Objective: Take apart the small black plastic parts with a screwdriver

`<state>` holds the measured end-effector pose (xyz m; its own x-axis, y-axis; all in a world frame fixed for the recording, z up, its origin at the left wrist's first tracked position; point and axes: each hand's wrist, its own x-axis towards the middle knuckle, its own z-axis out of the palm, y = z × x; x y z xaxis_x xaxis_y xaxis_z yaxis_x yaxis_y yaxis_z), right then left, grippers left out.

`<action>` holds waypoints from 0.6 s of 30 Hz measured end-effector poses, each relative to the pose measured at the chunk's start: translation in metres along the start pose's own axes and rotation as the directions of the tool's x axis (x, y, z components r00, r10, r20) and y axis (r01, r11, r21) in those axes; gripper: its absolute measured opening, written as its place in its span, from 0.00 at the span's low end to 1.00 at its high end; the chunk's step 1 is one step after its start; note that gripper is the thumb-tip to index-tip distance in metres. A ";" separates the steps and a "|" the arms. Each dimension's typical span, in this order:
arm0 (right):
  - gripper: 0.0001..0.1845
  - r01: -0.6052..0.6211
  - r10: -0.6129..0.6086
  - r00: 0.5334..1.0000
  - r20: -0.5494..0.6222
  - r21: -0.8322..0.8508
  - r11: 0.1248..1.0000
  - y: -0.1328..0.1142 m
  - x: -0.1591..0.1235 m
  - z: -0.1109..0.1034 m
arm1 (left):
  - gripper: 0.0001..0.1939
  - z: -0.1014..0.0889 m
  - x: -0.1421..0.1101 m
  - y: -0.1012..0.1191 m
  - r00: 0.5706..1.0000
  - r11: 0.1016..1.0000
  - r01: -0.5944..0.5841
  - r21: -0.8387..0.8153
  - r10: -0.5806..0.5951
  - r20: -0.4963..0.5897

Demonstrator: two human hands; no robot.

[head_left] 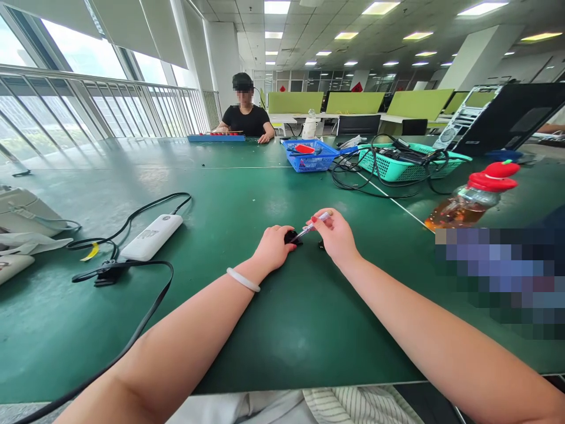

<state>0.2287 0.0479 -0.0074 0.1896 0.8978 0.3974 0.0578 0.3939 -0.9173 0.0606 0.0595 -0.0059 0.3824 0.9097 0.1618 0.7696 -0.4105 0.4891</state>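
At the middle of the green table (265, 330), my left hand (272, 248) is closed around a small black object (291, 237), pressing it on the tabletop; its kind is not clear. My right hand (339, 238) pinches a slim screwdriver (309, 227) with a clear handle. The tool slants down to the left, its tip at the black object. Whether the tip sits in a screw is too small to make out. Beside the fingers of my right hand lies another small dark piece (321, 244), partly hidden by that hand.
A white power bank (152, 237) with a black cable lies at left. Ahead are a blue basket (309, 165) and a teal basket (388, 171) with tangled cables. A red-lidded bottle (463, 206) is at right. Across the table sits a person (246, 121) behind a blue tray (216, 139).
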 end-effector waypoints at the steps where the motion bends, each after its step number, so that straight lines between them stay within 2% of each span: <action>1: 0.25 -0.008 0.008 1.000 -0.008 0.024 1.000 -0.001 0.001 -0.001 | 0.22 0.000 0.000 0.000 1.000 1.000 0.002 -0.001 -0.002 -0.002; 6: 0.23 0.127 -0.123 0.989 -0.086 0.046 0.991 -0.011 -0.001 -0.005 | 0.22 0.000 -0.001 -0.001 1.000 1.000 0.001 0.005 -0.001 -0.006; 10: 0.19 0.214 -0.216 0.975 -0.050 -0.046 0.976 -0.012 -0.003 -0.006 | 0.21 -0.001 -0.002 0.000 1.000 1.000 -0.014 0.006 0.014 -0.010; 15: 0.16 0.220 -0.219 0.975 0.028 -0.183 0.958 -0.004 -0.004 -0.005 | 0.21 -0.001 -0.004 0.001 0.999 0.999 -0.038 -0.002 0.038 -0.014; 18: 0.15 0.199 -0.194 0.980 0.047 -0.185 0.962 -0.003 -0.005 -0.003 | 0.21 0.000 -0.006 0.001 0.997 0.998 -0.067 0.002 0.067 -0.041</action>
<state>0.2306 0.0414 -0.0065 0.1290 0.8127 0.5682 0.2746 0.5213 -0.8080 0.0587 0.0538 -0.0062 0.4120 0.8818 0.2297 0.7431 -0.4710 0.4754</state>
